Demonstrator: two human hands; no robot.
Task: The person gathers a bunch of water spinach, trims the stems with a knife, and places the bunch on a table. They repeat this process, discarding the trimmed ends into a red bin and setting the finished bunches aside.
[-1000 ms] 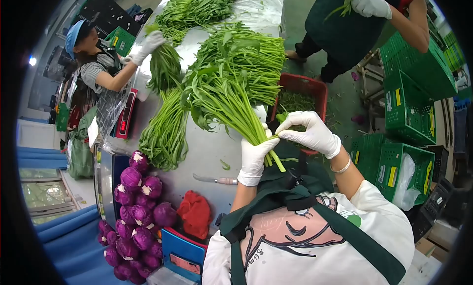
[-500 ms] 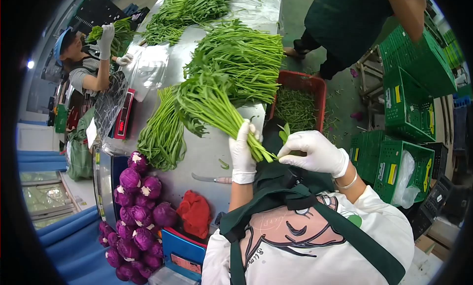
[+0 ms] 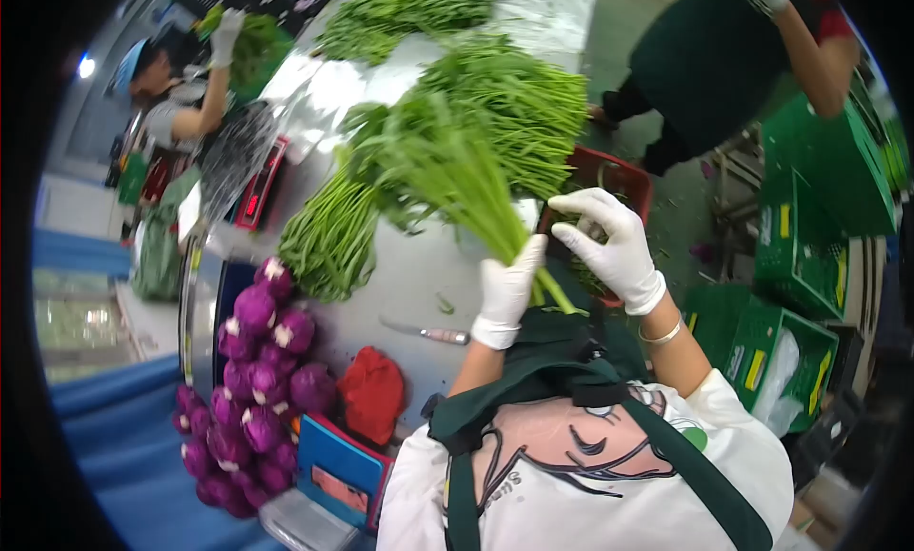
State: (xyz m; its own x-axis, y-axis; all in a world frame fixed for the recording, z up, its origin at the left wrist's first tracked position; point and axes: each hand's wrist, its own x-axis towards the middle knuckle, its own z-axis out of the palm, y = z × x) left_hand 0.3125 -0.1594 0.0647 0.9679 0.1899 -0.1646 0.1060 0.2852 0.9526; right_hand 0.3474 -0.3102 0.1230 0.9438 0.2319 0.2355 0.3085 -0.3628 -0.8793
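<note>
My gloved left hand [image 3: 507, 292] is wrapped round the stems of a bunch of long-stemmed leafy greens [image 3: 471, 175]. Its leaves point away from me, and the cut ends stick out below my fist. Beside it, my gloved right hand [image 3: 617, 251] is open over the near part of a red bin [image 3: 640, 185], thumb and fingers apart, with nothing visible in it. A larger pile of greens [image 3: 519, 99] lies just beyond the held bunch, and a smaller pile [image 3: 328, 237] is to its left. A knife [image 3: 443, 336] rests on the metal table [image 3: 419, 265] left of my left wrist.
Purple cabbages [image 3: 257, 370] are heaped at the left, near a red cloth [image 3: 372, 395] and a blue box [image 3: 333, 475]. A scale with a red display [image 3: 257, 194] stands farther back. Green crates [image 3: 795, 227] line the right. Two other people stand across the table and beyond the bin.
My right hand has moved up and away from the stem ends over the bin, its fingers spread; the leafy sprig it held is gone from it. The held bunch has shifted right in view.
</note>
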